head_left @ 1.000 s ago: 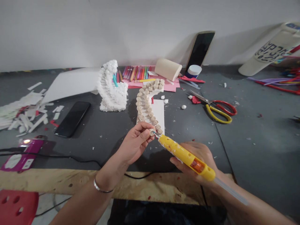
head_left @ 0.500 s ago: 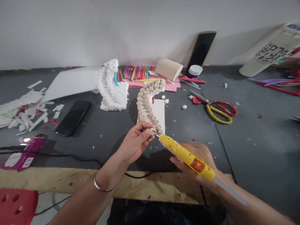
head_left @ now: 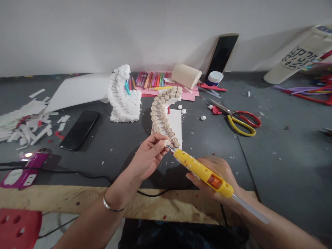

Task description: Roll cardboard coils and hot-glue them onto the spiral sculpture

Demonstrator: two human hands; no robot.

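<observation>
white paper strips (head_left: 23,124) lie heaped at nine o'clock on the dark grey tabletop (head_left: 103,148), with a purple packet (head_left: 33,160) and a black cable (head_left: 52,170) toward eight. a black phone (head_left: 80,130) lies flat at ten o'clock. beyond it, a white foam sheet (head_left: 77,88) runs up to a white foam spiral model (head_left: 123,98) at eleven, with a teal straw (head_left: 127,88) stuck in it.

my left hand (head_left: 149,160), a silver bangle (head_left: 111,207) on its wrist, is nearly closed. its thumb and fingertips (head_left: 158,144) pinch a small round wooden disc (head_left: 166,143) at the low end of a curved stair of wooden discs (head_left: 162,114). i cannot tell whether that disc is loose or already fixed. the stair sits at twelve o'clock, its lower part on a white card (head_left: 175,126), and curves away from me toward coloured pens (head_left: 153,81) on a pink sheet (head_left: 190,97) and a cream foam roll (head_left: 186,76).

my right hand (head_left: 215,173) is curled around a yellow hot glue gun (head_left: 203,174), a glue stick (head_left: 250,208) running out of its back. the gun's metal nozzle (head_left: 169,147) comes in from the right, right at the disc, though i cannot tell if it touches.

a phone (head_left: 221,53) leans on the wall at one o'clock, beside a jar with a blue lid (head_left: 215,77). red and yellow scissors (head_left: 240,119) lie at two.
</observation>
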